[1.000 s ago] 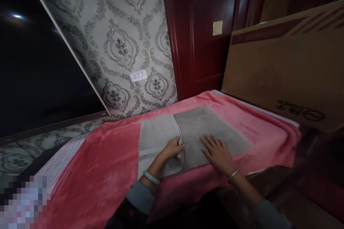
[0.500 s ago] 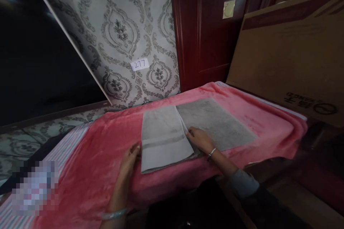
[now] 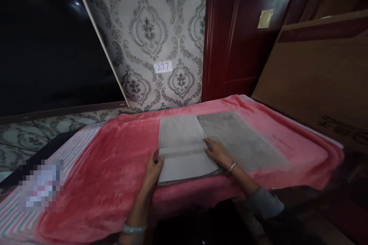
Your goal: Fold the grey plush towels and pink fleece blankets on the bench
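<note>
A grey towel [image 3: 184, 134] lies on a pink blanket, its left part folded over so a paler side with a darker band faces up. The darker grey part [image 3: 241, 141] stretches flat to the right. At the towel's left edge, my left hand [image 3: 154, 166] has its thumb and fingers closed on the fold. My right hand [image 3: 219, 154] grips the right edge of the folded-over flap, where its layers show. Some fingertips of both hands are hidden.
The pink blanket [image 3: 115, 176] covers the table, with a striped cloth [image 3: 77, 149] at its left. A large cardboard box [image 3: 322, 69] leans at the right. Behind stand a dark screen [image 3: 51, 46], patterned wallpaper and a dark red door panel [image 3: 230, 38].
My left hand has moved in against the towel's left edge. My right hand stays at the flap's right edge, now lying flatter. The camera view has shifted left.
</note>
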The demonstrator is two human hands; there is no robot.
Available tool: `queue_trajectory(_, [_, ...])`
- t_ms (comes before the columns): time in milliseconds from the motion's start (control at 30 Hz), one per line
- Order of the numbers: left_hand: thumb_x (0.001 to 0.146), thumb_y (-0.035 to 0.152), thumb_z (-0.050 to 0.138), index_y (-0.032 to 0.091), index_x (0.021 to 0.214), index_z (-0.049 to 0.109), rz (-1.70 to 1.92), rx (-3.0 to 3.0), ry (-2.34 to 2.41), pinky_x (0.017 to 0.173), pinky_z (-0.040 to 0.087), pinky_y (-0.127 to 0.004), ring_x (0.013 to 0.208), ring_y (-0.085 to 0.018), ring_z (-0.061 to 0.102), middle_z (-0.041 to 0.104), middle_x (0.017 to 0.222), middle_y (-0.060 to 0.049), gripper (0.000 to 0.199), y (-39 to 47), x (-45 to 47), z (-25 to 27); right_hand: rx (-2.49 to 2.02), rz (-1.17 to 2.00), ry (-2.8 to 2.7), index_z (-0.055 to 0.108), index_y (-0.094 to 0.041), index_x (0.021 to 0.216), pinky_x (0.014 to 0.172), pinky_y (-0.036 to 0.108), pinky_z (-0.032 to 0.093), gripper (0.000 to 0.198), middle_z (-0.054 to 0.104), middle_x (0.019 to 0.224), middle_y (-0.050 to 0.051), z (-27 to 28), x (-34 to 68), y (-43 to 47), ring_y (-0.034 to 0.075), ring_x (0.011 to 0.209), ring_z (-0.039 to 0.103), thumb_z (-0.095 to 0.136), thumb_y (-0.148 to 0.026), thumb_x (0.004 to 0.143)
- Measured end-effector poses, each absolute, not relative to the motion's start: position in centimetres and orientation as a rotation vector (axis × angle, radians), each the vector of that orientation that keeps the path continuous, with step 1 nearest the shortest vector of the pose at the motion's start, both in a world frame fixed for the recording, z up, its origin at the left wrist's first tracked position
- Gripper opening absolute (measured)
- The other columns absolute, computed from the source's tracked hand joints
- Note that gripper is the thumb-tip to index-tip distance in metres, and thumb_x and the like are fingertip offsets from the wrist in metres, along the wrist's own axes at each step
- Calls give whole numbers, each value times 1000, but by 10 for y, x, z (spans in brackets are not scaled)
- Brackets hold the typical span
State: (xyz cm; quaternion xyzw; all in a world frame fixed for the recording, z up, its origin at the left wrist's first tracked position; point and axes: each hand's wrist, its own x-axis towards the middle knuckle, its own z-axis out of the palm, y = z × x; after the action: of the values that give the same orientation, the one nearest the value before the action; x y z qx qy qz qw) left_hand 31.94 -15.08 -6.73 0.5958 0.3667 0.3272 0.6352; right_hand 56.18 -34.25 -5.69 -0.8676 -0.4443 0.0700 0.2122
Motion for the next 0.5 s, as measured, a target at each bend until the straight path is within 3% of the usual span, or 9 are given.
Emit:
queue_trajectory(100, [65, 36, 84, 15, 140, 50, 728, 1336, 810, 86, 57, -38, 103, -28, 70, 71, 118, -15, 85, -151, 319, -70, -2454, 76, -1341, 52, -11, 142, 103, 38, 44, 53, 62, 133, 17, -43, 563, -336, 28, 121, 59, 48, -19, 89])
queue_trajectory(200, [64, 35, 83, 17, 142, 46, 750, 1345, 829, 91, 56, -39, 109, -29, 68, 70, 122, -15, 88, -151, 321, -72, -2382, -59, -1474, 50, -11, 144, 110, 41, 38, 54, 50, 147, 19, -24, 551, -306, 30, 133, 48, 50, -24, 92])
queue_trajectory(367, [66, 30, 76, 16, 138, 48, 849, 1485, 829, 105, 48, -40, 122, -28, 62, 65, 131, -16, 78, -150, 325, -81, -2211, -34, -1767, 32, -18, 157, 118, 51, 25, 64, 23, 165, 13, -20, 522, -240, 30, 151, 20, 43, -43, 99])
queue_trajectory(500, [70, 31, 68, 14, 143, 43, 843, 1601, 804, 108, 44, -42, 122, -28, 62, 64, 133, -17, 79, -150, 323, -91, -2281, 59, -1852, 30, -23, 158, 120, 57, 17, 64, 22, 165, 10, -43, 533, -227, 30, 153, 15, 38, -51, 100])
